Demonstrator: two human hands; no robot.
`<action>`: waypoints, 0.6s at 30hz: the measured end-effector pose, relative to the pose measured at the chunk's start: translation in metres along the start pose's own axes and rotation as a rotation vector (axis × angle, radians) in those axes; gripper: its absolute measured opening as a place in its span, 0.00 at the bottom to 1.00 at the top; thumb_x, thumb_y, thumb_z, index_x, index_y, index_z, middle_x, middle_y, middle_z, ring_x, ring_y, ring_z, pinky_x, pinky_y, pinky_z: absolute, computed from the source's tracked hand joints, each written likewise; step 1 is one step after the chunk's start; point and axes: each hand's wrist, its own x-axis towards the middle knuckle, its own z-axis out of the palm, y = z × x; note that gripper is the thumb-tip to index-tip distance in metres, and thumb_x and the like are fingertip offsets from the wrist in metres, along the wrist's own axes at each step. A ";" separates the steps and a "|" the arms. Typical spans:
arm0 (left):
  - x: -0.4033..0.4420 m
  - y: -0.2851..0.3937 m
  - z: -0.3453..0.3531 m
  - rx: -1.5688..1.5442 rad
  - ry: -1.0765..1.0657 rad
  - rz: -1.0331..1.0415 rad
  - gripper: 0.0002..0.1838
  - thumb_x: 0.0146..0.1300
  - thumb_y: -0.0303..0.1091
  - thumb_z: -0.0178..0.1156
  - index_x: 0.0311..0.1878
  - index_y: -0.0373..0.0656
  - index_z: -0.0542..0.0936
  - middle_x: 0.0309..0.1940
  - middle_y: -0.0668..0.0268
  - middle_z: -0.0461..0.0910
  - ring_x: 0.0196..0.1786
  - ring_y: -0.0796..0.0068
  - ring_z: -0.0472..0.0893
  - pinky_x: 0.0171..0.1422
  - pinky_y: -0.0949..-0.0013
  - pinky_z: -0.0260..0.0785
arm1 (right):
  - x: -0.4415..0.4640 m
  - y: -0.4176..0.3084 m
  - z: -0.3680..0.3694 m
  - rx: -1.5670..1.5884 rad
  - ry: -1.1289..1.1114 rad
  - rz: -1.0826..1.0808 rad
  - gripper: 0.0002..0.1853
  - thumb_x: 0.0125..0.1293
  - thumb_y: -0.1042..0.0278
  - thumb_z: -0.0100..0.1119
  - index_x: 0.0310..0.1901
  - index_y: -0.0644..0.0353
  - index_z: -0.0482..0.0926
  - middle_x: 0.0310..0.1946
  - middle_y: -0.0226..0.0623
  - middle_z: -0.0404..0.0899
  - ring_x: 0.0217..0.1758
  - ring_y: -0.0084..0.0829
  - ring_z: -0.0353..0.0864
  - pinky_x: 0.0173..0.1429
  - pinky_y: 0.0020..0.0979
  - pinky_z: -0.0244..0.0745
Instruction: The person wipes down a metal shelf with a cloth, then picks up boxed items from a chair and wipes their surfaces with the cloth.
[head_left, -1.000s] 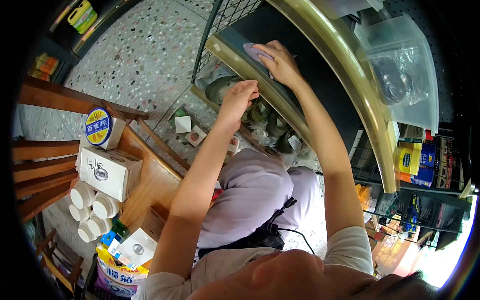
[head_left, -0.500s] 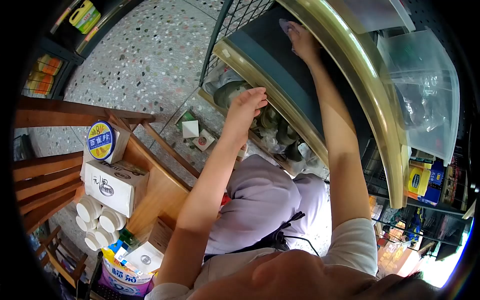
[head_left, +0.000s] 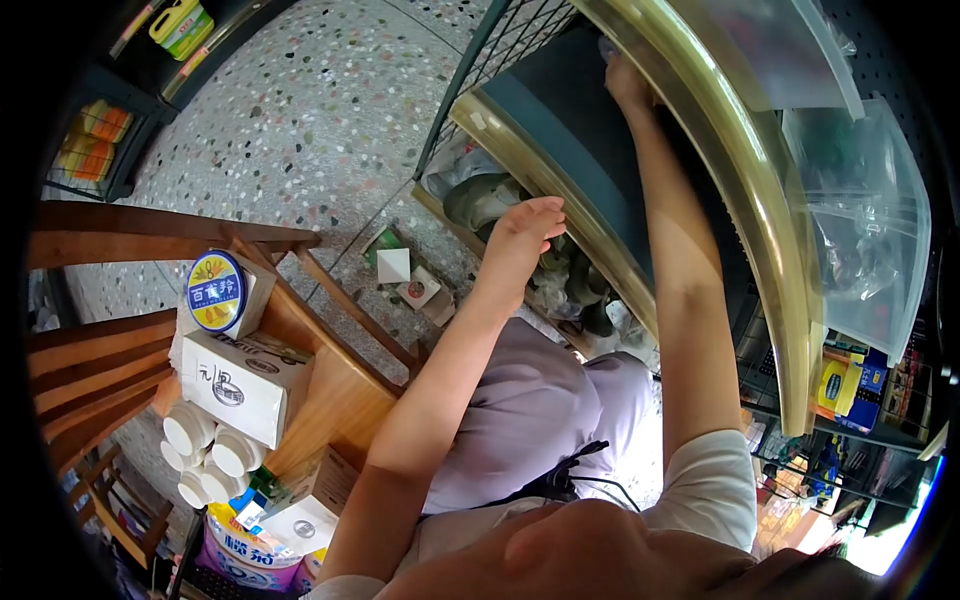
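My right hand (head_left: 630, 82) reaches deep onto the dark shelf (head_left: 575, 120), partly in shadow near the upper shelf's edge strip. Its fingers are closed on a purplish cloth (head_left: 607, 48), of which only a small part shows. My left hand (head_left: 527, 240) hovers by the yellowish front strip (head_left: 550, 165) of the dark shelf, its fingers curled together; nothing can be made out in them. Below that strip, a lower shelf holds grey-green items and plastic bags (head_left: 480, 200).
A wooden chair (head_left: 345, 400) at the left bears a white box (head_left: 235, 385), a blue-and-yellow round tin (head_left: 216, 290) and several white-capped bottles (head_left: 190, 428). Small boxes (head_left: 393, 265) lie on the speckled floor. Clear plastic bins (head_left: 865, 230) hang at the right.
My right hand has moved with the cloth from the shelf's front toward its far back corner. My left hand has shifted slightly right in view, still beside the front strip.
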 end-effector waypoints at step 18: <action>0.002 -0.003 0.000 -0.009 -0.017 0.009 0.18 0.72 0.44 0.55 0.55 0.40 0.78 0.47 0.66 0.82 0.53 0.73 0.78 0.57 0.71 0.63 | 0.017 -0.013 0.024 0.135 -0.132 0.050 0.17 0.68 0.61 0.54 0.56 0.52 0.80 0.50 0.48 0.82 0.54 0.47 0.80 0.61 0.43 0.71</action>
